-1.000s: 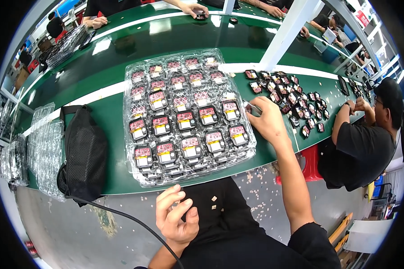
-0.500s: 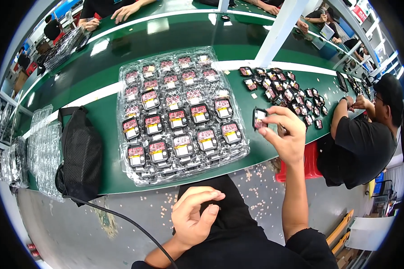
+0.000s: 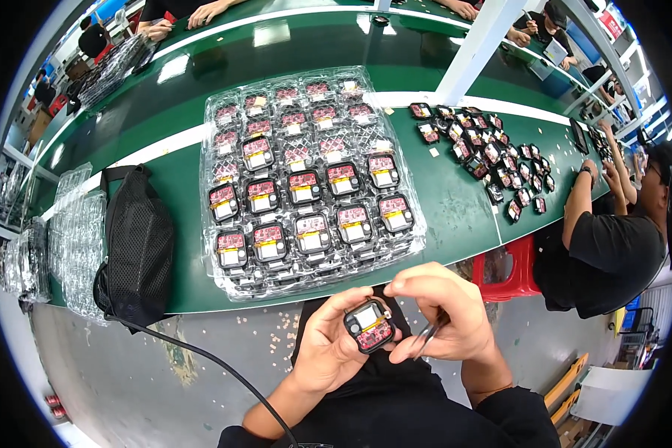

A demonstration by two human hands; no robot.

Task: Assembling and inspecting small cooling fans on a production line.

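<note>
One black-cased module hangs beyond the near edge of the bench, the left hand pinching its rim, I'd guess so its inside shows upward, while the right hand clasps metal tweezers close beside it.

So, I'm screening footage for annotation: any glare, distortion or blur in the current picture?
Head view: bright glare on the far green surface and glints on the clear plastic trays; head view: straight edges bow toward the dark rim; head view: the device in the left hand looks fairly sharp.
</note>
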